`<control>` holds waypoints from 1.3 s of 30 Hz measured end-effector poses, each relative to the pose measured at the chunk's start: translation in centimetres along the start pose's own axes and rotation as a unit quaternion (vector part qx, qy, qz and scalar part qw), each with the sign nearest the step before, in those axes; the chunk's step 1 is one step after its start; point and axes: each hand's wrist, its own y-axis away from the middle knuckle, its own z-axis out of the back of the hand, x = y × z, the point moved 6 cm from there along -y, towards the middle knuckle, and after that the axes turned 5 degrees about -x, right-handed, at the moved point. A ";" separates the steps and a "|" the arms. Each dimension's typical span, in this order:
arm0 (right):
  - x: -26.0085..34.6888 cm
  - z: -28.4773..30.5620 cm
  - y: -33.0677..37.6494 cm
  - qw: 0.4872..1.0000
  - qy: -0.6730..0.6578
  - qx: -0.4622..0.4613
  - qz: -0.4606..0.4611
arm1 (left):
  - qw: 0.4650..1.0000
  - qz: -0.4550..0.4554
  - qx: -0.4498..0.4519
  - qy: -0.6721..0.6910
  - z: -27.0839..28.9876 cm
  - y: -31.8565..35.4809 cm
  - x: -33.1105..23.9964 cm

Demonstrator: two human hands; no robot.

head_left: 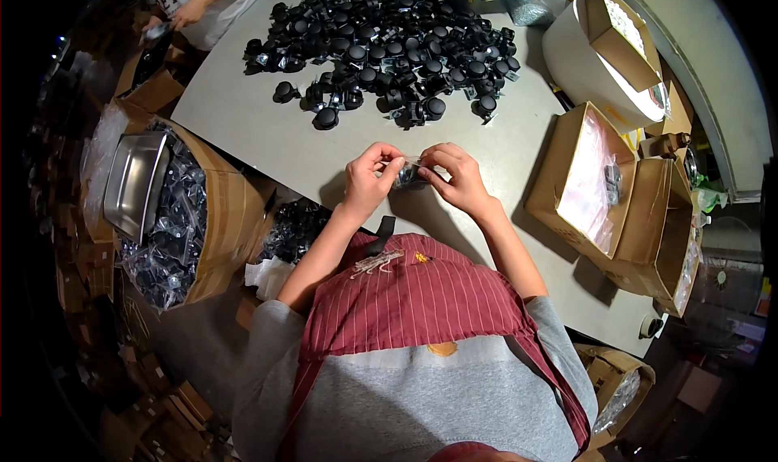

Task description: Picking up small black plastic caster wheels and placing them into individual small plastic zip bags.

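Observation:
A small clear plastic bag (411, 175) with dark contents hangs between my hands, just above the near edge of the table. My left hand (372, 178) pinches its upper left corner between thumb and fingers. On the other side my right hand (455, 178) grips the upper right corner, fingers curled. What lies inside looks black, but its exact shape is partly hidden by the fingers. Beyond the hands a wide heap of black caster wheels (381, 53) with metal plates is spread over the grey table (267, 150).
To the left stands a cardboard box (223, 243) full of bagged black parts, with a metal tray (134, 182) resting on it. Open cardboard boxes (567, 170) holding plastic bags line the right edge near a white bucket (567, 53). Another person's hand (191, 12) shows at upper left.

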 end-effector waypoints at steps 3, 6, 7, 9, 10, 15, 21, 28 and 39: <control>0.7 -0.1 0.1 0.999 -0.028 -0.007 -0.026 | 0.981 -0.125 0.012 -0.145 -0.4 -0.1 -2.6; 1.8 -0.3 -0.3 0.999 -0.037 -0.009 -0.025 | 0.950 -0.230 0.016 -0.212 -1.1 0.6 -4.4; 2.3 -0.3 -0.4 1.000 -0.011 0.001 0.007 | 0.950 -0.228 0.015 -0.212 -1.3 0.8 -4.9; 2.6 -0.3 -0.2 1.000 0.015 0.008 0.011 | 0.951 -0.223 0.012 -0.212 -1.3 0.9 -4.9; 2.7 -0.3 -0.1 0.999 0.038 0.017 0.016 | 0.951 -0.225 0.015 -0.211 -1.3 1.0 -5.1; 3.9 0.1 0.1 0.996 0.073 0.009 0.058 | 0.962 -0.194 0.041 -0.187 -1.1 1.2 -5.7; 3.1 2.6 1.7 0.995 0.091 0.041 0.017 | 0.985 -0.128 -0.007 -0.119 -0.2 -0.7 -6.1; 0.9 5.3 5.8 0.876 -0.384 -0.025 -0.292 | 0.999 0.014 0.046 -0.013 -1.3 -0.9 -2.4; 3.2 35.8 16.5 0.805 -0.100 -0.579 -0.080 | 0.990 0.121 0.071 -0.022 1.7 0.4 3.9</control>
